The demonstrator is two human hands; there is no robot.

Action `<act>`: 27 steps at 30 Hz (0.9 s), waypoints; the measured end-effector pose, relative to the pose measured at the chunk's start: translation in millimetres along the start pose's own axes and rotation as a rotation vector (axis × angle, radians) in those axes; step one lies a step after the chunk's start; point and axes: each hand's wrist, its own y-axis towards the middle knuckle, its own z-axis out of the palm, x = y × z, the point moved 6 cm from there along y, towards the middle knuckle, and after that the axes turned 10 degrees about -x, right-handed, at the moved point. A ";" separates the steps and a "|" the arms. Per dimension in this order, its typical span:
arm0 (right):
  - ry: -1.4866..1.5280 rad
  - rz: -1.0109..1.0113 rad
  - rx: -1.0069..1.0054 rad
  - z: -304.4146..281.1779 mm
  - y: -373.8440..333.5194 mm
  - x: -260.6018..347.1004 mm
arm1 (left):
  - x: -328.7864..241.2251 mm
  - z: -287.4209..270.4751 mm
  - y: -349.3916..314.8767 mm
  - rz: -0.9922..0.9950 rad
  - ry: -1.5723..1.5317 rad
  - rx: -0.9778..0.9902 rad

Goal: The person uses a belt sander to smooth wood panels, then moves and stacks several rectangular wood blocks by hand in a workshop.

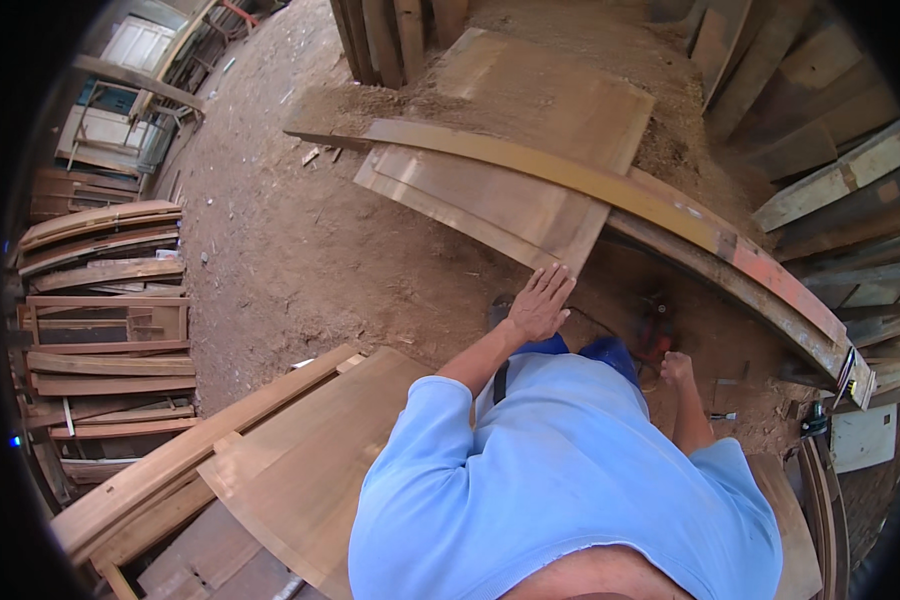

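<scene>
Brown wood is forming the main item under inspection: a broad, flat panel [530, 205] is lying at the upper centre of the frame; a yellow-edged plank [530, 156] is crossing it, running from upper centre toward the right side – how the two are bearing on each other is not showing clearly. Left hand [542, 302], at the centre, is spreading its fingers flat, grasping nothing; its fingertips are apparently touching the panel's near corner. Right hand [677, 368], right of centre, is hanging well apart from the panel with fingers curling; whether it is gripping anything, I am not able to tell. In my judgement, the hands are steadying or checking the panel; the next move is probably calling for a firmer hold on its near edge. That corner is pointing down the frame; the long axis is seemingly running from lower centre toward upper centre – lens bending is making this uncertain.
</scene>
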 end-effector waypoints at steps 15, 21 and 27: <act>-0.134 -0.034 0.030 180.2 -60.0 73.3 | 441.4 -205.1 -68.4 -0.608 0.584 0.305; 0.021 -0.068 -0.040 166.4 -82.8 39.7 | 482.3 -217.3 -24.3 -0.899 0.661 0.102; -0.404 -0.155 -0.181 174.5 -145.3 -8.4 | 327.3 -137.3 88.0 -0.269 0.484 -0.254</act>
